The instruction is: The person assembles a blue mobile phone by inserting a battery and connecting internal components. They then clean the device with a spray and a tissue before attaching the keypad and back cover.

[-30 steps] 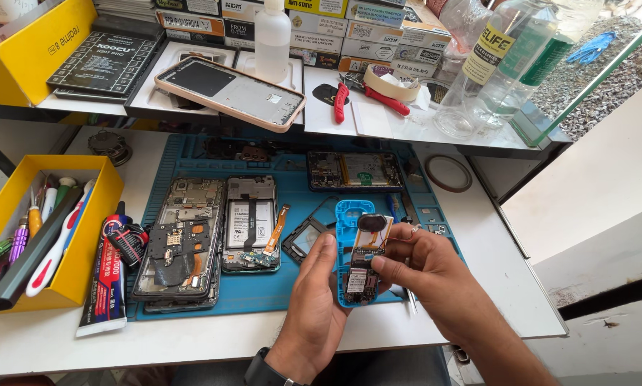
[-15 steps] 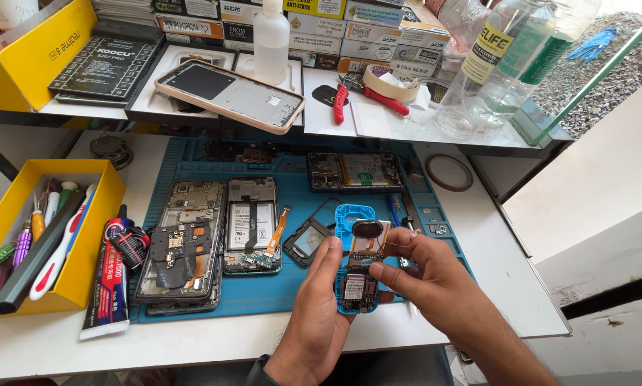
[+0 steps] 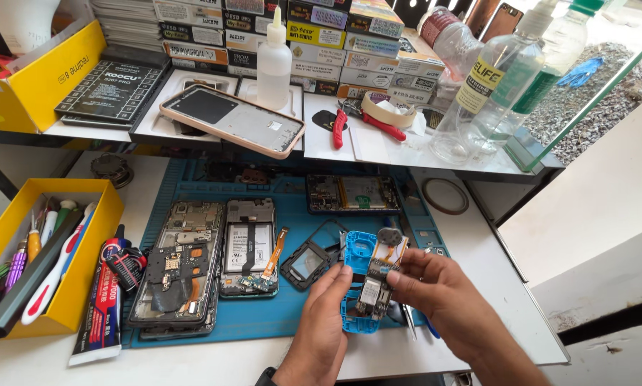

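I've got the small circuit board (image 3: 375, 286) pinched by both hands, left hand (image 3: 326, 314) and right hand (image 3: 435, 293), fingers clamped on it, lower centre, over the blue frame (image 3: 357, 286). Board looks lifted off; 2 phones (image 3: 214, 264) left of it are open, unassembled.

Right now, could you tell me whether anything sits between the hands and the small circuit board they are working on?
Nothing visible does. Both the left hand and the right hand already touch the circuit board, pinching it from either side above the blue frame. The tweezers lie on the mat below the right hand, off to the side.
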